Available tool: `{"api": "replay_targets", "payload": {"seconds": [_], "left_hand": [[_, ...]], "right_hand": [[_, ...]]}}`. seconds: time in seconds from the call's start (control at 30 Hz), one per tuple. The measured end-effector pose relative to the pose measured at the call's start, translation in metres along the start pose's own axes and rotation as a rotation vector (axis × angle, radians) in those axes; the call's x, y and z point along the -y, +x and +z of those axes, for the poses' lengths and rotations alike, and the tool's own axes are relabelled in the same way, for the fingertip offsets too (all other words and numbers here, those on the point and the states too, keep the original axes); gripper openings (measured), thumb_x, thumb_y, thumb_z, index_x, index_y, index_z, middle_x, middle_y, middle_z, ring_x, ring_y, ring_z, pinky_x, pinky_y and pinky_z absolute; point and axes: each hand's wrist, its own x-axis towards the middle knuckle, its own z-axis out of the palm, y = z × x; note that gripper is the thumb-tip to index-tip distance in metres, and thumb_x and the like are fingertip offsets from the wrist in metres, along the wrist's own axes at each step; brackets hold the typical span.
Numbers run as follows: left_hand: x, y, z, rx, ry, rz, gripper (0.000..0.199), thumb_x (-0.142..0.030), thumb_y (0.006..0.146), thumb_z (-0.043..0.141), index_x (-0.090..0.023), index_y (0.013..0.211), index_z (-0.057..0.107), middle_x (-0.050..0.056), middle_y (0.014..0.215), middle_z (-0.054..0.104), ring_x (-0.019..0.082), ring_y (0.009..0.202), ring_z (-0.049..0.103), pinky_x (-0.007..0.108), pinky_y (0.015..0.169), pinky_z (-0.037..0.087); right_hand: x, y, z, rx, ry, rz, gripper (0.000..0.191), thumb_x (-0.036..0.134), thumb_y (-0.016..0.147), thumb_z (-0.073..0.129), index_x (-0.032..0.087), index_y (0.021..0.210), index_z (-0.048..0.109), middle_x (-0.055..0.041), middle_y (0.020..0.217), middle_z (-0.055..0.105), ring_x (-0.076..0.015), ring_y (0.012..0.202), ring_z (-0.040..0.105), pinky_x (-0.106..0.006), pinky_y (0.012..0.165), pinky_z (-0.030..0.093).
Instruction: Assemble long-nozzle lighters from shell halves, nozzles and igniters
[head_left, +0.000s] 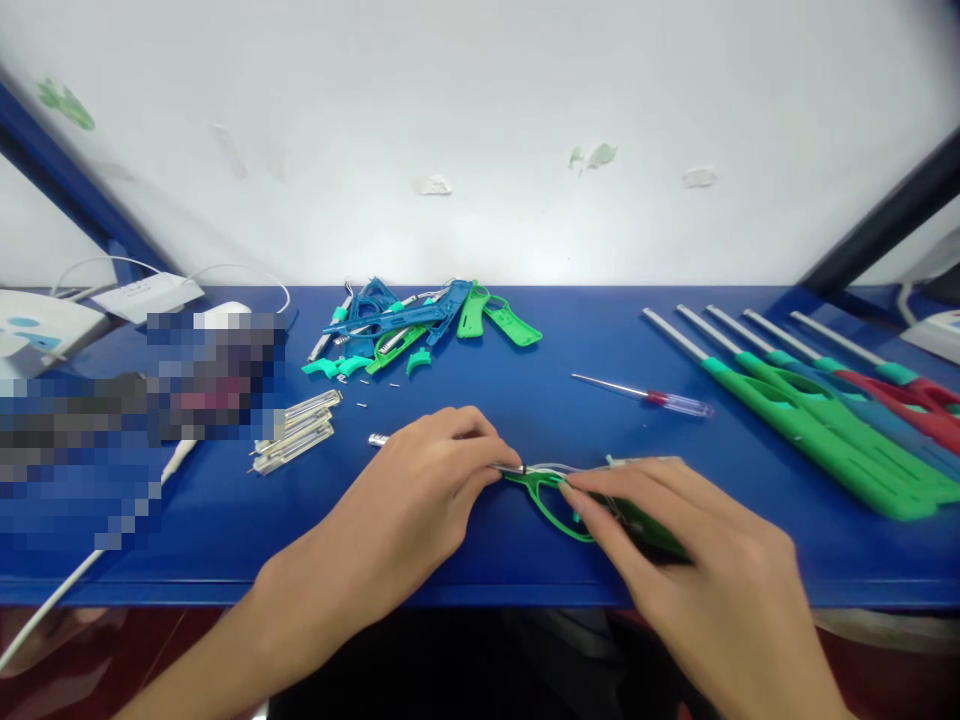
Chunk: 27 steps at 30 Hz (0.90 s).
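Observation:
In front of me lies an open green lighter casing (559, 518), its handle mostly beneath my right hand. My left hand (420, 490) is closed around a metal lighter tube (377, 440); one end shows left of the knuckles, the other at my fingertips beside the casing's front. Thin white wires (555, 467) run from there toward my right hand (697, 550). Its thumb and index finger pinch at the casing's trigger opening, by the wires. Exactly what lies between those fingertips is hidden. A bit of teal plastic (577, 516) shows under the fingers.
Blue casing parts (405, 320), green casing halves (512, 322) and teal triggers (352, 366) are piled at the back. Clear fuel tanks (296, 432) lie left. Right are a screwdriver (675, 403) and several assembled lighters (810, 425). A white cable (82, 570) crosses the left side.

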Motion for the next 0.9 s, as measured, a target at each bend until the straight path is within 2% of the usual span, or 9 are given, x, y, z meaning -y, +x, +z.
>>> {"api": "replay_targets", "payload": {"seconds": [0.3, 0.47, 0.67, 0.8, 0.9], "left_hand": [[-0.0084, -0.0002, -0.0043, 0.044, -0.003, -0.026, 0.027, -0.014, 0.103, 0.055, -0.027, 0.109, 0.078, 0.000, 0.112, 0.069, 0.015, 0.096, 0.066, 0.029, 0.088, 0.051], [-0.0048, 0.0000, -0.0013, 0.013, 0.001, -0.014, 0.029, -0.014, 0.105, 0.053, -0.028, 0.105, 0.078, -0.001, 0.110, 0.072, 0.015, 0.094, 0.067, 0.031, 0.087, 0.051], [-0.0029, 0.0009, 0.0043, -0.054, -0.011, 0.032, 0.027, -0.004, 0.099, 0.058, -0.022, 0.102, 0.077, -0.001, 0.105, 0.073, 0.013, 0.093, 0.067, 0.026, 0.084, 0.050], [-0.0056, -0.0001, 0.0046, -0.068, 0.007, 0.038, 0.025, -0.007, 0.101, 0.057, -0.022, 0.105, 0.077, 0.000, 0.108, 0.072, 0.015, 0.094, 0.067, 0.027, 0.085, 0.052], [-0.0061, -0.0009, 0.0048, -0.042, 0.059, 0.065, 0.031, -0.002, 0.099, 0.055, -0.021, 0.111, 0.076, 0.003, 0.111, 0.071, 0.017, 0.095, 0.066, 0.031, 0.087, 0.053]], "right_hand": [[0.0006, -0.0001, -0.0011, 0.010, -0.010, 0.002, 0.008, 0.027, 0.100, 0.065, 0.031, 0.099, 0.072, 0.0049, 0.094, 0.076, -0.0160, 0.086, 0.071, -0.030, 0.082, 0.048], [-0.0004, -0.0010, -0.0013, 0.012, -0.004, 0.009, 0.008, 0.028, 0.100, 0.065, 0.031, 0.098, 0.072, 0.0046, 0.094, 0.076, -0.0168, 0.087, 0.072, -0.031, 0.082, 0.049], [-0.0008, -0.0023, -0.0024, 0.007, -0.012, 0.010, 0.008, 0.027, 0.100, 0.066, 0.031, 0.098, 0.072, 0.0052, 0.093, 0.075, -0.0156, 0.086, 0.071, -0.030, 0.083, 0.048], [-0.0006, -0.0018, -0.0033, 0.017, -0.010, 0.016, 0.008, 0.027, 0.100, 0.065, 0.031, 0.098, 0.072, 0.0060, 0.094, 0.075, -0.0149, 0.086, 0.071, -0.030, 0.083, 0.047], [-0.0009, -0.0016, -0.0028, 0.010, -0.002, 0.011, 0.007, 0.027, 0.100, 0.066, 0.031, 0.098, 0.072, 0.0061, 0.093, 0.075, -0.0147, 0.086, 0.071, -0.029, 0.082, 0.048]]}}
